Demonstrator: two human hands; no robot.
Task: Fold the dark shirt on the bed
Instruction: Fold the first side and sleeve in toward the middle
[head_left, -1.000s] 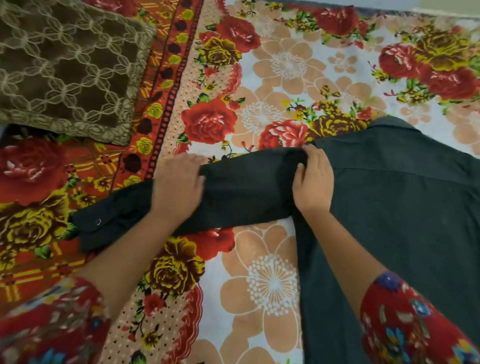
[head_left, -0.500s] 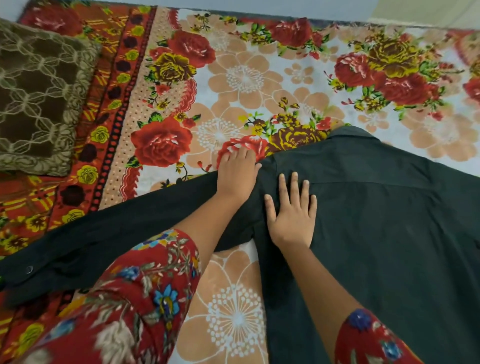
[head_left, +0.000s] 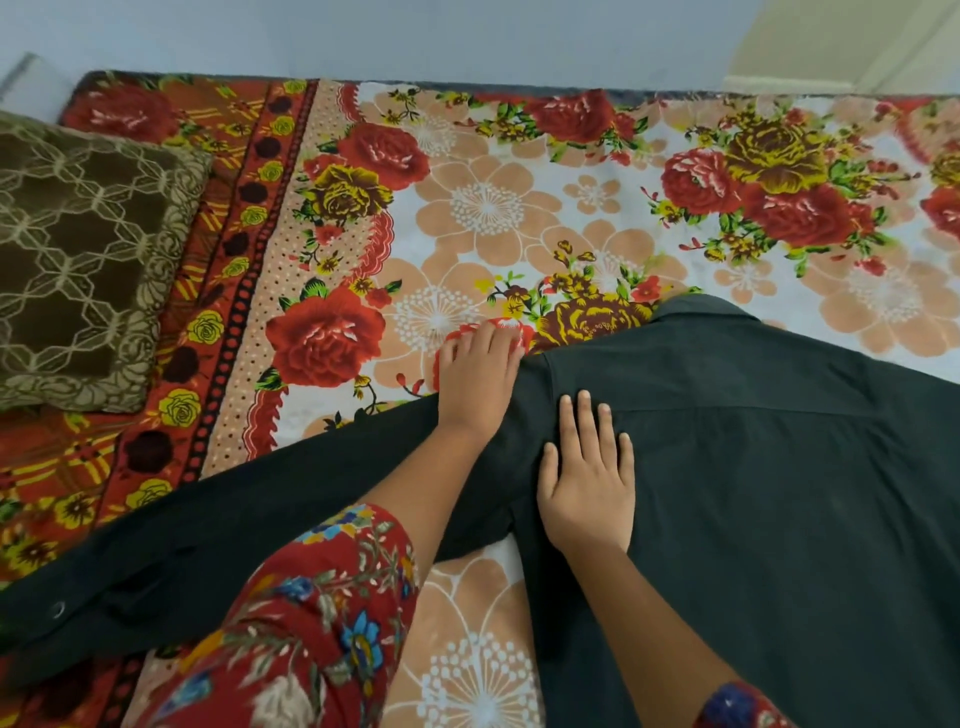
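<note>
A: Where does the dark shirt (head_left: 753, 467) stand at this point?

B: It lies spread flat on the flowered bedsheet (head_left: 519, 208), filling the right and lower part of the view, with the collar (head_left: 696, 309) pointing toward the far edge of the bed. One long sleeve (head_left: 208, 545) stretches away to the left, its buttoned cuff (head_left: 57, 610) near the frame's left edge.

A: And the person's hands?

B: The right hand (head_left: 589, 483) rests open, fingers spread, palm flat on the cloth just inside the shoulder seam. The left hand (head_left: 480, 374) lies flat at the shoulder, fingers together, its tips over the sheet's red rose and the heel on the fabric. Neither hand grips anything; both press down.

A: So how much folding is done?

B: As far as the view shows, none. The body is unfolded, and the sleeve lies straight out. It looks like smoothing and setting up the shoulder line.

A: What remains?

B: Probably everything: bringing this sleeve across the back, the other side too, though that side runs out of view, then doubling the body. The brown patterned cushion (head_left: 88, 260) sits well apart at the left.
</note>
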